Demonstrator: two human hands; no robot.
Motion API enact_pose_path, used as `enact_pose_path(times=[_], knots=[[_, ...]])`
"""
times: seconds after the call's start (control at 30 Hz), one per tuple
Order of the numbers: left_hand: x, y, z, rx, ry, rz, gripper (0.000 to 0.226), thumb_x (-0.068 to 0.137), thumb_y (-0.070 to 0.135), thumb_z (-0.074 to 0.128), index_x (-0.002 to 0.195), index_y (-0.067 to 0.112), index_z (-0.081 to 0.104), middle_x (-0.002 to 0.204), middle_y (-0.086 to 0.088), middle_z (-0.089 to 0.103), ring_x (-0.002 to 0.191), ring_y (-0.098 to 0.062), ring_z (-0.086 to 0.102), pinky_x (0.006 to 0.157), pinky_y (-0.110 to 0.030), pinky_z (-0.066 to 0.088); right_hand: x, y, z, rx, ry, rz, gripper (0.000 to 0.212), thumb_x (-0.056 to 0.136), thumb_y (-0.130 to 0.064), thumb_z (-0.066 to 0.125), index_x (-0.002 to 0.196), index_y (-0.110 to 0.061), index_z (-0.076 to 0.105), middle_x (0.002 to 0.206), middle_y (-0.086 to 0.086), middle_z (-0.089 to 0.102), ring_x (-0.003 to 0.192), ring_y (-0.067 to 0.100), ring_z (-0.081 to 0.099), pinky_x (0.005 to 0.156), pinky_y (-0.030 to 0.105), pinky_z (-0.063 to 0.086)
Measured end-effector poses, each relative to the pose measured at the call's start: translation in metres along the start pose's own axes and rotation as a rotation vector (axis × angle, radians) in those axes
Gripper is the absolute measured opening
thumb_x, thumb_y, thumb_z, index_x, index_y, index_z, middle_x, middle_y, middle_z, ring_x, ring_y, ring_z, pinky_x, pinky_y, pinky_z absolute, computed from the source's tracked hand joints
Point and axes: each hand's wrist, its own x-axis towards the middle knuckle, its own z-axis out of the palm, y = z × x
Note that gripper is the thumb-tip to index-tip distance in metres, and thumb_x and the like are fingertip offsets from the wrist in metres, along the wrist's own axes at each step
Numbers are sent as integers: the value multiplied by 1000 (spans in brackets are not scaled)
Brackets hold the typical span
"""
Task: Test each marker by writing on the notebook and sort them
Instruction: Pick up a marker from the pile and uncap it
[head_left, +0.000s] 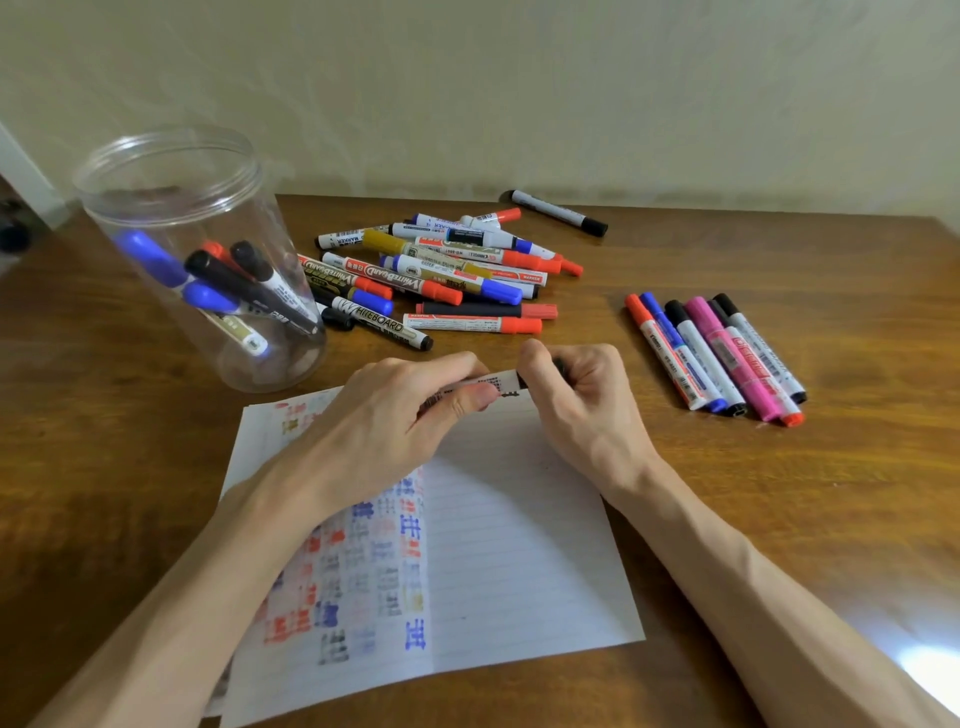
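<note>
Both hands hold one white marker (501, 382) just over the top edge of the notebook (519, 545), left hand (395, 415) curled round the barrel, right hand (576, 400) pinching the black cap end, probably so the cap comes off right where it'll scribble, unsorted pile (441, 270) beyond the notebook.

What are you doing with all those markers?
A person holds one marker above the notebook, left hand on its barrel, right hand on its black end. The page has many coloured test marks. Some markers sit in the jar, a row lies right, a pile waits behind.
</note>
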Motion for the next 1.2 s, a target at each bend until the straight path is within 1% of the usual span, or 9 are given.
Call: enact_pose_path(times=[0.2,0.37,0.63,0.77,0.9,0.97,1.07,1.13,1.2], knots=[[-1,4,-6,-82,-34,-18,29,106,49,46,94,30,64,67,-2,58,61,-22,55,55,-33,41,1,0,1,-8,17,-34,64,103,-2,54,48,-25,31,41,-14,29,39,5,26,45,13,21],[-2,4,-9,-127,-76,-34,33,106,52,46,97,27,66,75,-5,61,68,-25,56,65,-50,45,-1,1,0,-13,7,-61,62,103,-2,54,50,-23,33,43,-13,30,41,5,25,46,14,22],[-2,7,-13,-243,-115,-31,30,104,46,50,90,27,68,70,-1,53,64,-15,48,59,-30,39,-4,-3,2,-5,4,-84,64,104,-2,54,50,-28,33,42,-14,30,39,4,26,45,13,22],[-2,8,-13,-285,-146,-38,30,105,43,49,88,25,67,69,-8,52,64,-26,49,60,-40,40,-4,-3,3,-10,3,-99,56,101,-11,53,51,-25,33,44,-12,31,41,4,26,46,14,23],[-2,5,-11,-268,-139,-55,30,104,45,50,90,25,68,67,-1,52,61,-16,48,58,-34,40,-2,0,-1,5,-44,-85,56,106,-14,54,53,-23,39,48,-10,33,45,4,28,48,16,24],[-1,4,-8,-202,-112,-59,29,104,48,50,94,28,68,75,1,62,68,-16,56,64,-41,48,0,1,-3,18,-91,-52,56,108,-22,57,53,-15,46,52,-5,35,48,7,28,50,22,26],[0,3,-2,-161,-67,-58,26,102,51,52,100,31,69,88,3,71,84,-21,68,74,-50,55,1,2,0,50,-49,10,58,105,-25,63,50,-21,47,50,-3,37,47,9,30,50,21,27],[0,2,-1,-123,-32,-47,27,102,51,52,102,29,69,86,3,71,81,-21,69,70,-50,55,2,1,4,43,8,54,60,103,-20,65,48,-20,43,47,-5,36,45,8,28,48,20,26],[-1,1,-1,-99,-25,-33,26,105,50,50,100,32,67,79,1,68,73,-21,65,66,-49,51,3,1,3,34,14,64,58,100,-11,62,48,-12,38,48,0,33,46,12,26,47,29,24]])
